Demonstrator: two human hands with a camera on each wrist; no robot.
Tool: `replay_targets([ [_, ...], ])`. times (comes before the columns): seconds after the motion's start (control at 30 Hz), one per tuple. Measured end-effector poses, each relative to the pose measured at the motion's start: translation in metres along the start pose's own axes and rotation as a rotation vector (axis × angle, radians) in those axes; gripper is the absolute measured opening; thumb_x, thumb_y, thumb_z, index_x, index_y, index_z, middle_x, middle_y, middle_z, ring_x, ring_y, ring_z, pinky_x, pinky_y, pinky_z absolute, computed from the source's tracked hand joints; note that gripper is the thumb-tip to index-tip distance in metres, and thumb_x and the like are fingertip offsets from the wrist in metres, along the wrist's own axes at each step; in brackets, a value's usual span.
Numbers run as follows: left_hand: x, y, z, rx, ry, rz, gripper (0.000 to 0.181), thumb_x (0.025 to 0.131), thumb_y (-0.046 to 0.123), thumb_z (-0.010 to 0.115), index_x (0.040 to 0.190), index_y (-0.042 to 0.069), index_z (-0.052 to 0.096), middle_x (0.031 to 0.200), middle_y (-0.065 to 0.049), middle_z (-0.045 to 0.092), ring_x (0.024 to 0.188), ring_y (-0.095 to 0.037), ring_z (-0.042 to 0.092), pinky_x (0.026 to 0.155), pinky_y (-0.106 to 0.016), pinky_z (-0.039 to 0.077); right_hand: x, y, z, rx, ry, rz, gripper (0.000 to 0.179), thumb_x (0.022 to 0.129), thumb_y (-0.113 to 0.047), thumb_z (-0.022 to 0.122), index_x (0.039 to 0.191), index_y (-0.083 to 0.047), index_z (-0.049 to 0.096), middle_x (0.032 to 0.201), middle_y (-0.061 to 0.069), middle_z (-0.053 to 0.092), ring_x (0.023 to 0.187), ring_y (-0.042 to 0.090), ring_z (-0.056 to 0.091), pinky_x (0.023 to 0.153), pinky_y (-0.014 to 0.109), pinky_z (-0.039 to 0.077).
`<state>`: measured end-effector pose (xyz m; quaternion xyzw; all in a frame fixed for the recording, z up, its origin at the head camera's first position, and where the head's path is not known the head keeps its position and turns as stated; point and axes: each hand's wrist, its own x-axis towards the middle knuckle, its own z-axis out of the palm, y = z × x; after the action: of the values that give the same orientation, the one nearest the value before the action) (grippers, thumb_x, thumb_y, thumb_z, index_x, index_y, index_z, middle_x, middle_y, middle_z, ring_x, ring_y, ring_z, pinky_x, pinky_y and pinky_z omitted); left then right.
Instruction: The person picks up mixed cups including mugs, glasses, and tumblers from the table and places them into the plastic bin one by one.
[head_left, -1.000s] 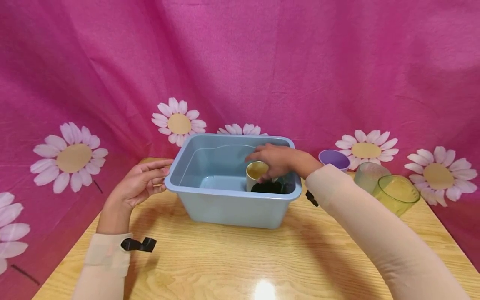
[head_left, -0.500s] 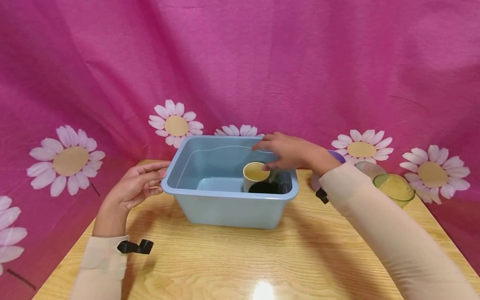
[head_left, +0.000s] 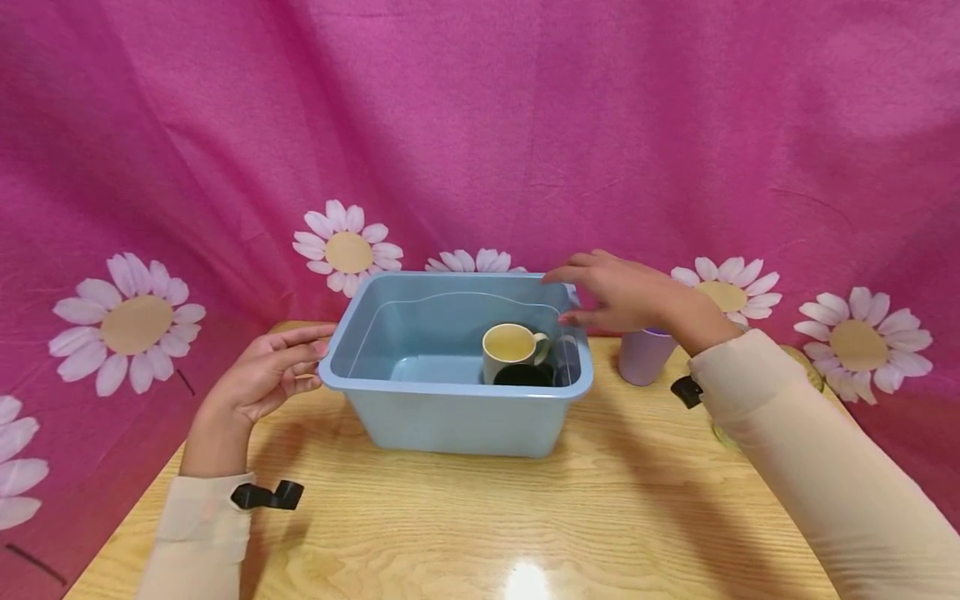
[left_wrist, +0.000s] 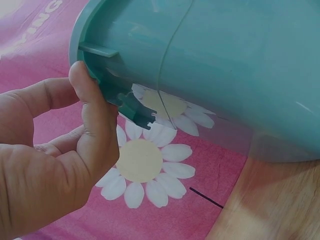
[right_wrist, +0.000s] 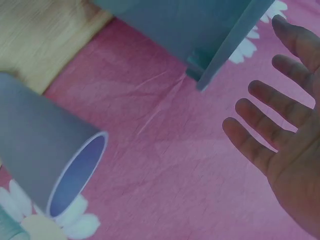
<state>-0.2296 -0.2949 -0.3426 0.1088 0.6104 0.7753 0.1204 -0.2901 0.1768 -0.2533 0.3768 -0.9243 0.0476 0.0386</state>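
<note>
A light blue plastic tub (head_left: 457,421) stands on the wooden table. Inside it, at the right end, are a white mug (head_left: 492,364) with a pale yellow inside and a dark cup (head_left: 523,376) in front of it, mostly hidden by the tub wall. My left hand (head_left: 262,375) touches the tub's left rim with extended fingertips; the left wrist view shows them against the rim (left_wrist: 75,42). Above the tub's right rim my right hand (head_left: 626,292) holds nothing, its fingers spread apart in the right wrist view. Close below it stands a purple cup (head_left: 643,360).
Behind my right sleeve, slivers of a yellow glass (head_left: 808,367) show on the wooden table (head_left: 442,517). A pink cloth (head_left: 465,133) with daisies hangs behind the table and along its sides.
My right hand has let go of the white mug inside the tub, risen and moved right, out over the rim. The left hand stays at the left rim.
</note>
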Motion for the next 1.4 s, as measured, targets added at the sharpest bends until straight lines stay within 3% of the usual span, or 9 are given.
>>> replay_targets([
  [0.27, 0.001, 0.0, 0.0, -0.007, -0.015, 0.005, 0.028, 0.103, -0.002, 0.055, 0.119, 0.01, 0.075, 0.106, -0.004, 0.076, 0.076, -0.015, 0.073, 0.072, -0.029, 0.061, -0.025, 0.016, 0.0, 0.003, 0.026, -0.003, 0.055, 0.093, -0.032, 0.077, 0.142, -0.013, 0.06, 0.137, 0.011, 0.059, 0.127, 0.037, 0.052, 0.109, 0.057, 0.04],
  [0.57, 0.0, 0.001, 0.0, -0.01, -0.002, 0.001, 0.027, 0.102, -0.002, 0.057, 0.119, 0.01, 0.076, 0.106, -0.003, 0.077, 0.076, -0.016, 0.073, 0.072, -0.029, 0.061, -0.05, 0.029, 0.002, 0.005, 0.047, 0.033, 0.059, 0.092, -0.03, 0.078, 0.146, -0.016, 0.057, 0.141, 0.014, 0.058, 0.129, 0.039, 0.05, 0.104, 0.059, 0.044],
  [0.93, 0.0, -0.001, -0.001, -0.016, -0.015, 0.003, 0.027, 0.102, -0.001, 0.057, 0.12, 0.01, 0.075, 0.105, -0.004, 0.077, 0.076, -0.016, 0.073, 0.072, -0.029, 0.061, -0.08, 0.052, 0.013, -0.005, 0.112, 0.029, 0.052, 0.091, -0.029, 0.078, 0.137, -0.008, 0.063, 0.131, 0.014, 0.064, 0.122, 0.037, 0.057, 0.1, 0.057, 0.046],
  [1.4, 0.0, -0.001, -0.002, -0.024, -0.026, 0.009, 0.029, 0.103, -0.003, 0.054, 0.12, 0.01, 0.075, 0.104, -0.004, 0.076, 0.076, -0.015, 0.073, 0.072, -0.028, 0.061, -0.128, 0.069, 0.022, 0.041, 0.203, 0.091, 0.058, 0.085, -0.021, 0.084, 0.136, -0.004, 0.063, 0.13, 0.015, 0.062, 0.123, 0.038, 0.054, 0.104, 0.058, 0.039],
])
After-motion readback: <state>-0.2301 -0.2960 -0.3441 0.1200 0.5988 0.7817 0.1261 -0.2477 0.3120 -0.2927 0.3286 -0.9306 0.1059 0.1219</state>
